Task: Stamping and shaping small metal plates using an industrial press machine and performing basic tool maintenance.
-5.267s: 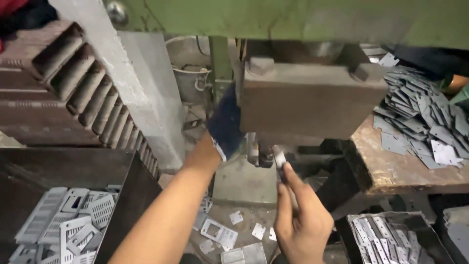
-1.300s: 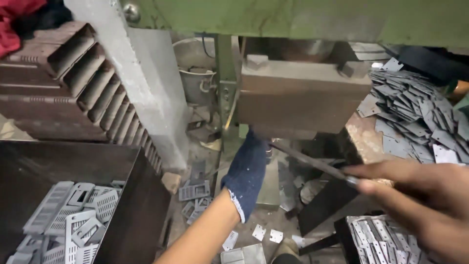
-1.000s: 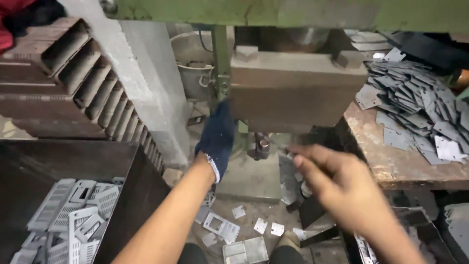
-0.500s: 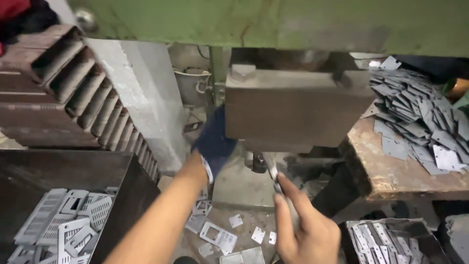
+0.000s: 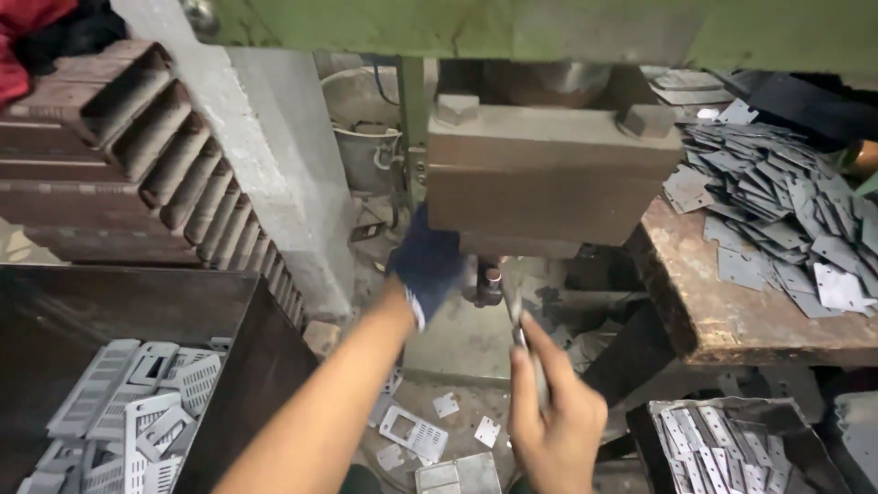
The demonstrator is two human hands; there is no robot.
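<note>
Right hand (image 5: 553, 425) is back under the press block (image 5: 549, 178), pinching a thin metal strip (image 5: 514, 306) edge-on between thumb and fingers, its tip pushed up toward the die post (image 5: 491, 284) just above the fingertips. A second ago this hand was swung out to the right at bench height with the strip held flat; half a second ago it was already dropping in. So the piece is now being fed into the press, not carried. Left hand (image 5: 428, 265), in a dark blue glove, has stayed at the die area, just left of the strip; its fingers are hidden under the block, so cannot tell whether it grips anything. Right of the right hand, the rusty bench (image 5: 732, 316) carries a heap of grey blanks (image 5: 777, 197). Left of the left forearm, a dark bin (image 5: 238, 366) holds punched plates (image 5: 128, 407).
</note>
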